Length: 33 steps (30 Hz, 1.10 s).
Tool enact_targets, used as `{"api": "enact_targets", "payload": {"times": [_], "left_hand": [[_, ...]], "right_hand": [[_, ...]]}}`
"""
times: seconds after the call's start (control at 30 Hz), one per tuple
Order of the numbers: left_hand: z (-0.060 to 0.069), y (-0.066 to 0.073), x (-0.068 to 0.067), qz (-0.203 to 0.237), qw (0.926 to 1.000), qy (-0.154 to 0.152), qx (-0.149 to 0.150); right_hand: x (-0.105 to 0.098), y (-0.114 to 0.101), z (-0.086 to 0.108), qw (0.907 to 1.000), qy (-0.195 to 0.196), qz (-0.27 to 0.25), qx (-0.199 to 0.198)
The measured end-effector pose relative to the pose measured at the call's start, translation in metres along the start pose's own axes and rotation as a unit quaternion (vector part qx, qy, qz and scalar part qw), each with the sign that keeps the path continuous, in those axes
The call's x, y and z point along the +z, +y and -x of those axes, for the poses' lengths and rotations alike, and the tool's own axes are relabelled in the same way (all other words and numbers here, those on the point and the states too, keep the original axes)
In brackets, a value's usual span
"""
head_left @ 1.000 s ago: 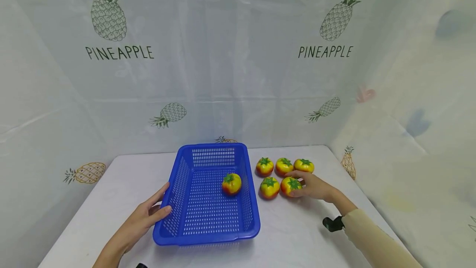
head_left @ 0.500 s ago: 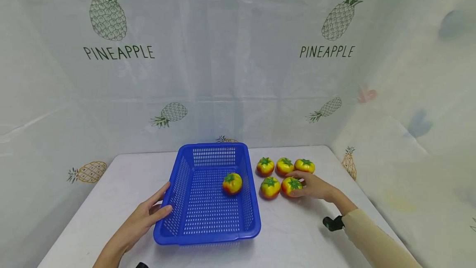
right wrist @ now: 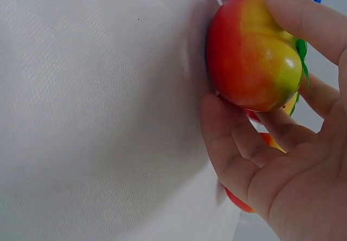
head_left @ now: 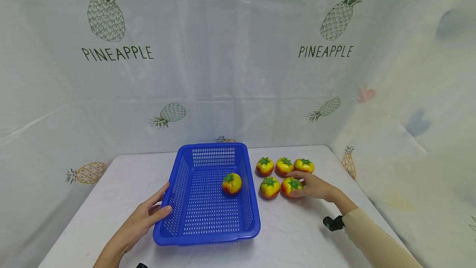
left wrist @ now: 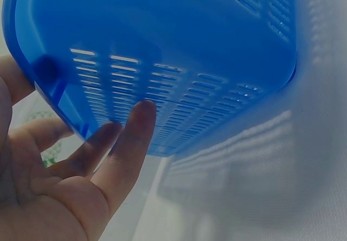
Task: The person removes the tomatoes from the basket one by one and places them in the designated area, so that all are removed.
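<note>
My left hand [head_left: 140, 217] grips the left rim of a blue perforated plastic basket [head_left: 211, 240], thumb over the edge. In the left wrist view, several fingertips [left wrist: 142, 111] rest against the basket's slotted outer wall. One yellow-red tomato [head_left: 232, 184] with a green leafy top lies inside the basket, toward its right. To the basket's right, my right hand [head_left: 316, 187] has its thumb and fingers round another tomato [head_left: 291, 186], the front-row one on the right. The right wrist view shows that tomato [right wrist: 252, 51] against the white tabletop, with curled fingers below it.
A further front-row tomato [head_left: 269, 187] sits between the basket and the held one. Behind stand three more: a left tomato [head_left: 265, 167], a middle tomato [head_left: 284, 166] and a right tomato [head_left: 304, 165]. A pineapple-print sheet [head_left: 223, 73] hangs around the white table [head_left: 290, 235].
</note>
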State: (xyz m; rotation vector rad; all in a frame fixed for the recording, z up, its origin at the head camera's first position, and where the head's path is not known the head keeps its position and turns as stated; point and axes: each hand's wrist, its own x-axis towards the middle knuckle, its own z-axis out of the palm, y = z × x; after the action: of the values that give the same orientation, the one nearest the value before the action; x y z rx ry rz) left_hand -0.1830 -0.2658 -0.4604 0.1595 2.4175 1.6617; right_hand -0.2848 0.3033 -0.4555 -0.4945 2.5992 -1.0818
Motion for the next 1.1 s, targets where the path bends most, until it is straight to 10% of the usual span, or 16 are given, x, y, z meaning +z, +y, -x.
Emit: {"api": "enact_targets", "payload": {"times": [1.1], "left_hand": [[0.0007, 0.005, 0.0017, -0.024, 0.9997, 0.01, -0.002]], "right_hand": [[-0.0052, -0.0017, 0.006, 0.9996, -0.017, -0.005, -0.023]]}}
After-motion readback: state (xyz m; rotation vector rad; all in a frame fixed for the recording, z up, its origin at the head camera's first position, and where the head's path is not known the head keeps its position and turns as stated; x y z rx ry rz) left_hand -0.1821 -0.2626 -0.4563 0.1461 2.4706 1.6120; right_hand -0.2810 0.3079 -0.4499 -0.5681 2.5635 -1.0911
